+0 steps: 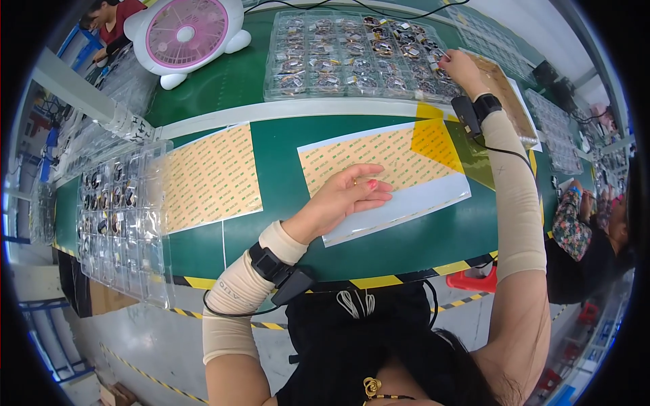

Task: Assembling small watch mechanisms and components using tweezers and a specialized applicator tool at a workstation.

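My left hand [349,195] lies over a tan-and-white adhesive sheet [365,159], its fingers stretched out and slightly apart. The sheet's lower strip shows bare white backing, and yellow film [433,145] overlaps its upper right corner. At the far right, my right hand [464,71] reaches to the edge of a clear compartment tray [274,74] filled with small coiled wired parts [359,64]. Its thumb and fingertips are pinched together over the tray's right column. What they hold, if anything, is too small to make out.
A second tan sheet [213,179] lies at left, beside a clear tray [139,271] partly filled with parts. A white-and-pink fan [186,34] stands far left. An open cardboard box [504,88] sits beyond my right wrist. Other people [118,17] work nearby.
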### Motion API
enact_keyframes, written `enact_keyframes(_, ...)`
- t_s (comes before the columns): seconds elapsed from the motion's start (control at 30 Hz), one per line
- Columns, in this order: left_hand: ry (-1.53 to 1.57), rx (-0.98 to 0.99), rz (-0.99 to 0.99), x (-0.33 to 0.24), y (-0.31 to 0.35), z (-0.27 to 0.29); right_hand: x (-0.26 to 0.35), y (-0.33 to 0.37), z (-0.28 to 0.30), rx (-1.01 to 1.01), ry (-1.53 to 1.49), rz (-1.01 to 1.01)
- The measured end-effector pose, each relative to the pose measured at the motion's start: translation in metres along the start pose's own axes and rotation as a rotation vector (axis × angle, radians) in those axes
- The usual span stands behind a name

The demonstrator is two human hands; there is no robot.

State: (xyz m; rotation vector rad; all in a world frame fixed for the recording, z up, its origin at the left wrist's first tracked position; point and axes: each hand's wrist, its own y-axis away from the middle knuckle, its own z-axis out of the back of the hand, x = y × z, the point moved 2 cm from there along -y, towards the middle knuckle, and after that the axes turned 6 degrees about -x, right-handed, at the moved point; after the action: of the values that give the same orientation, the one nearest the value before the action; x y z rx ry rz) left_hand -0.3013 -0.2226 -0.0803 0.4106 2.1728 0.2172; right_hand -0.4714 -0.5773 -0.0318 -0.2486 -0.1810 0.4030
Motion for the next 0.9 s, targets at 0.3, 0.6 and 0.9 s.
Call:
enact_keyframes(0.3,-0.023,0.002,0.006,-0.002,-0.004,-0.001,-0.013,-0.012,-0.012,0.149,-0.066,0.259)
enact_keyframes(0.6,0.024,-0.030,-0.067,-0.002,-0.002,0.003,0.025,0.016,0.025,-0.170,-0.126,0.111)
enact_keyframes(0.9,0.211,0.012,-0.310,-0.012,-0.005,0.002,0.148,0.158,0.050,0.305,-0.816,0.179)
